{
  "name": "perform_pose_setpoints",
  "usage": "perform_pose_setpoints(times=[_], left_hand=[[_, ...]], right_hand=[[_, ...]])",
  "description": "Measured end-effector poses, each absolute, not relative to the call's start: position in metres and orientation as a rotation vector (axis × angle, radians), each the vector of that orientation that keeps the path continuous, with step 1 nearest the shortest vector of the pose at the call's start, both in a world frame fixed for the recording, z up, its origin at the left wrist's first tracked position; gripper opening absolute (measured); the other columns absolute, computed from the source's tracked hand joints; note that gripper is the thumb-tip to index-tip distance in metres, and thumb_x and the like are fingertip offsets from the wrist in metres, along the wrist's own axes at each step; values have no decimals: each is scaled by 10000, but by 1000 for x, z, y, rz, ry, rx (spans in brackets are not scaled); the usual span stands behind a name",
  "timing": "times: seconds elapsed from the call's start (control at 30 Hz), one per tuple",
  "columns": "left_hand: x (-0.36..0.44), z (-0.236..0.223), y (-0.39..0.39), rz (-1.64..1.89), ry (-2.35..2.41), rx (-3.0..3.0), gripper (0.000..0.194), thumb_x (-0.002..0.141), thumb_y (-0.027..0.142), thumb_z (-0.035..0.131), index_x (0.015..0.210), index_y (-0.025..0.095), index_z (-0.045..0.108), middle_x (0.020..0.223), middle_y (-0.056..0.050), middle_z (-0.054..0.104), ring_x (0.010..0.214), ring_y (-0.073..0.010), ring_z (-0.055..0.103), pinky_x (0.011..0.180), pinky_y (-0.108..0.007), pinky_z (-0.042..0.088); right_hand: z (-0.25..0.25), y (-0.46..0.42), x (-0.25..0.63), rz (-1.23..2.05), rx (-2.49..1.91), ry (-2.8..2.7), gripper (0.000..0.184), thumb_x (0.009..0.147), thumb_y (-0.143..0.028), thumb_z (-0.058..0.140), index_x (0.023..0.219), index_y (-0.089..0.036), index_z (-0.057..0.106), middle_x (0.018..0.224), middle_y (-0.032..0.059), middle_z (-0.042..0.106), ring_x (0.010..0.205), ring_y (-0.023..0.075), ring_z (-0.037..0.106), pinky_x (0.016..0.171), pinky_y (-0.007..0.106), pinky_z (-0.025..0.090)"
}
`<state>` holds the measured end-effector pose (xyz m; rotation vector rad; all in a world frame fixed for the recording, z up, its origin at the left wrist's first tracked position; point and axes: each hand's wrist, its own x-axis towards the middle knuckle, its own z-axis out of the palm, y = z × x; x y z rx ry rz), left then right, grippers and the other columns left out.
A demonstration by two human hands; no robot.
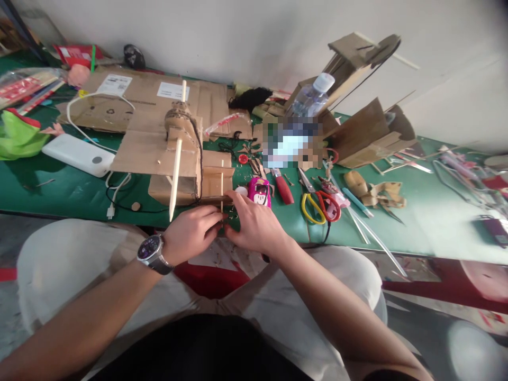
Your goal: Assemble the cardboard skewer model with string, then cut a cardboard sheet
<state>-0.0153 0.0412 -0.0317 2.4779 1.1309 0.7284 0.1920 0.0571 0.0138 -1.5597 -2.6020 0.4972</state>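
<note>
A brown cardboard model point(159, 153) stands at the table's front edge, with wooden sticks and a dark cord on it. At its right side a thin wooden stick point(222, 177) crosses a cardboard flap and ends close to my fingers. My left hand point(194, 233), wearing a watch point(151, 248), is closed, its fingertips pressed together by the stick's lower end. Opposite it, my right hand point(254, 222) has curled fingers touching the cardboard's lower corner. A small dark piece lies between the fingertips; what either hand grips is too hidden to name.
Right of my hands lie a pink toy-like item point(260, 191), a red-handled tool point(282, 188) and scissors point(317, 203). A white power bank point(77, 154) with a cable is at left. Behind stand a plastic bottle point(311, 98) and more cardboard constructions point(365, 137).
</note>
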Motion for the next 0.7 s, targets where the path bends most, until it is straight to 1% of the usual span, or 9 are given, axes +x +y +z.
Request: perform_pose_setpoints(times=[0.2,0.37,0.53,0.63,0.7], left_hand=[[-16,-35,43,754,1107,2489,243,954,97,598,1145,134,742,1161,-135,774,1034,-271,750,915,-417,639],[-17,-33,44,759,1113,2472,272,969,83,567,1158,170,743,1142,-108,777,1027,-245,749,921,-388,629],[-15,-33,44,742,1184,2413,319,969,99,572,1257,164,691,1192,-111,774,1056,-259,751,937,-412,625],[-15,-34,44,749,1189,2406,285,982,103,566,1224,176,696,1169,-98,784,1049,-246,758,927,-395,625],[-15,-35,45,762,1182,2401,264,988,110,569,1205,179,702,1160,-92,789,1048,-242,762,925,-392,626]], right_hand=[[13,59,190,466,-1571,-2587,646,889,-358,601,1494,-168,474,1282,141,721,1022,328,743,747,362,552],[10,59,190,455,-1574,-2566,591,911,-360,602,1469,-191,503,1282,134,720,1019,307,743,728,337,542],[8,59,190,445,-1562,-2539,591,921,-361,614,1482,-207,512,1285,127,711,1018,297,741,715,325,539],[6,59,195,499,-1529,-2514,612,927,-334,622,1509,-199,485,1265,132,714,999,284,738,729,325,545],[6,58,200,556,-1486,-2480,630,940,-308,613,1533,-181,445,1206,133,729,953,268,734,730,328,547]])
